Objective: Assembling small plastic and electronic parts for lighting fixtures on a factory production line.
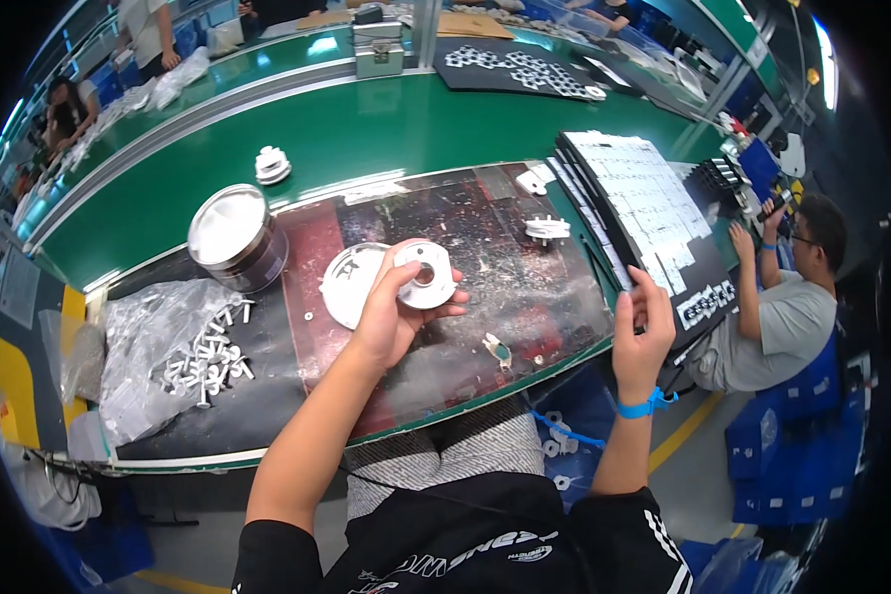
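My left hand (391, 315) grips a white round plastic part (429, 280) with a hole in its middle, thumb on its face and fingers beneath. Just behind that hand, a white round dish (350, 284) lies on the worn dark mat (445, 371). My right hand (643, 337) is raised at the mat's right edge, beside a stack of black boards (604, 228) bearing white pieces. Its thumb and forefinger are apart, and nothing shows between them; the other fingers are partly hidden. A blue strap (647, 404) with a cord circles the right wrist.
At left stand a metal can (236, 238) and a clear bag (148, 346) of white stem-like parts (208, 361). White parts (546, 230) lie at the mat's far right, another white part (272, 165) behind the can. A co-worker (792, 297) sits at right.
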Available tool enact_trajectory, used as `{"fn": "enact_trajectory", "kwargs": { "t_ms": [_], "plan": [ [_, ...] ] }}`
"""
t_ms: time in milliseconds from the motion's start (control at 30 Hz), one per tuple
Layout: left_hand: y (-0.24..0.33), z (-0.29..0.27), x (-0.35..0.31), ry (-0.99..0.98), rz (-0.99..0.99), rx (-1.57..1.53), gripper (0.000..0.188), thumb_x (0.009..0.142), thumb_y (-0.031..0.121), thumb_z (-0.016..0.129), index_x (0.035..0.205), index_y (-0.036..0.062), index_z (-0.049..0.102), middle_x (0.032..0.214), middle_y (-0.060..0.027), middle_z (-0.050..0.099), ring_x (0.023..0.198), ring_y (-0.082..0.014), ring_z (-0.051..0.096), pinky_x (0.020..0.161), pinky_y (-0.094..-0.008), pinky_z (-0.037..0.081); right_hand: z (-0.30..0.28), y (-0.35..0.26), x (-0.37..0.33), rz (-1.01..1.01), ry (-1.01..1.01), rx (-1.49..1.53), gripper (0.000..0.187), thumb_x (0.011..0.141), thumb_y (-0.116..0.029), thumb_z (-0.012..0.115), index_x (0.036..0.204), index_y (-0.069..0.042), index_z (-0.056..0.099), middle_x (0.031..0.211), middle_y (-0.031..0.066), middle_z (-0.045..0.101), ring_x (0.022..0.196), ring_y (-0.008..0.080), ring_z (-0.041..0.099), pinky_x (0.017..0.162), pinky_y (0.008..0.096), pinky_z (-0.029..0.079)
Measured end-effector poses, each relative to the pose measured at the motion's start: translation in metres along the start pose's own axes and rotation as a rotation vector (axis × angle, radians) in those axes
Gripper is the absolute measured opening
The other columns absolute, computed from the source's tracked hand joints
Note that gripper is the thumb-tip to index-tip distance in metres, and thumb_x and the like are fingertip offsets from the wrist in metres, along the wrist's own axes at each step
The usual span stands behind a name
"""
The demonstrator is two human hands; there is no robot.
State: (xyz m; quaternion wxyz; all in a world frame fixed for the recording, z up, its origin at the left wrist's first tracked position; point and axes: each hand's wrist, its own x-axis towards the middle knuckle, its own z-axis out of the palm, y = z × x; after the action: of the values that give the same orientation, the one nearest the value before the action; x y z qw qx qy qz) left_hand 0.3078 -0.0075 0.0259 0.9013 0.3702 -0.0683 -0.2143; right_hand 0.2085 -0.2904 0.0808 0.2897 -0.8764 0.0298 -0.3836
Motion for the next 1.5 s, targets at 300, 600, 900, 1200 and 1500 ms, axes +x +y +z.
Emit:
{"fn": "enact_trajectory", "kwargs": {
  "t_ms": [300, 600, 900, 1200, 1500],
  "plan": [
    [-0.005, 0.002, -0.001, 0.056, -0.085, 0.025, 0.042, 0.092, 0.025, 0.052, 0.131, 0.0123, 0.043, 0.108, -0.0201, 0.065, 0.089, -0.0324, 0.068, 0.078, -0.0438, 0.059, -0.094, 0.115, -0.025, 0.268, 0.127, -0.539, 0.034, 0.083, -0.023, 0.074, 0.11, -0.004, 0.067, 0.087, 0.0116, 0.058, 0.082, 0.0278, 0.059, 0.073, 0.0375, 0.047],
    [-0.011, 0.006, 0.0, 0.063, -0.104, 0.059, 0.042, 0.092, 0.024, 0.051, 0.131, 0.0105, 0.042, 0.11, -0.0207, 0.064, 0.089, -0.0323, 0.067, 0.079, -0.044, 0.058, -0.095, 0.154, -0.006, 0.317, 0.052, -0.604, 0.029, 0.081, -0.025, 0.076, 0.098, -0.003, 0.071, 0.081, 0.0116, 0.058, 0.076, 0.0295, 0.059, 0.069, 0.0397, 0.047],
    [-0.007, 0.005, 0.001, 0.032, -0.078, 0.018, 0.043, 0.092, 0.017, 0.055, 0.131, 0.0115, 0.039, 0.109, -0.023, 0.063, 0.09, -0.0339, 0.069, 0.079, -0.0438, 0.059, -0.078, 0.172, -0.001, 0.308, 0.031, -0.435, 0.03, 0.079, -0.019, 0.077, 0.1, 0.001, 0.069, 0.089, 0.0127, 0.063, 0.081, 0.0234, 0.062, 0.073, 0.0343, 0.049],
    [-0.004, 0.009, -0.004, -0.011, -0.026, 0.002, 0.064, 0.089, 0.005, 0.066, 0.139, 0.0156, 0.028, 0.112, -0.0175, 0.06, 0.089, -0.0295, 0.069, 0.07, -0.0391, 0.061, -0.02, 0.036, 0.006, 0.045, -0.156, 0.142, 0.023, 0.08, 0.002, 0.068, 0.102, -0.001, 0.061, 0.105, 0.0064, 0.056, 0.094, 0.0154, 0.055, 0.074, 0.0261, 0.045],
    [0.013, -0.008, 0.002, 0.048, 0.345, 0.012, 0.076, 0.079, -0.004, 0.074, 0.138, 0.0136, 0.03, 0.115, -0.0145, 0.062, 0.108, -0.0221, 0.062, 0.087, -0.0344, 0.056, 0.109, -0.107, 0.05, -0.478, -0.567, 0.44, 0.033, 0.071, 0.002, 0.074, 0.102, -0.001, 0.064, 0.103, 0.0128, 0.065, 0.08, 0.0224, 0.065, 0.068, 0.0307, 0.054]
  ]
}}
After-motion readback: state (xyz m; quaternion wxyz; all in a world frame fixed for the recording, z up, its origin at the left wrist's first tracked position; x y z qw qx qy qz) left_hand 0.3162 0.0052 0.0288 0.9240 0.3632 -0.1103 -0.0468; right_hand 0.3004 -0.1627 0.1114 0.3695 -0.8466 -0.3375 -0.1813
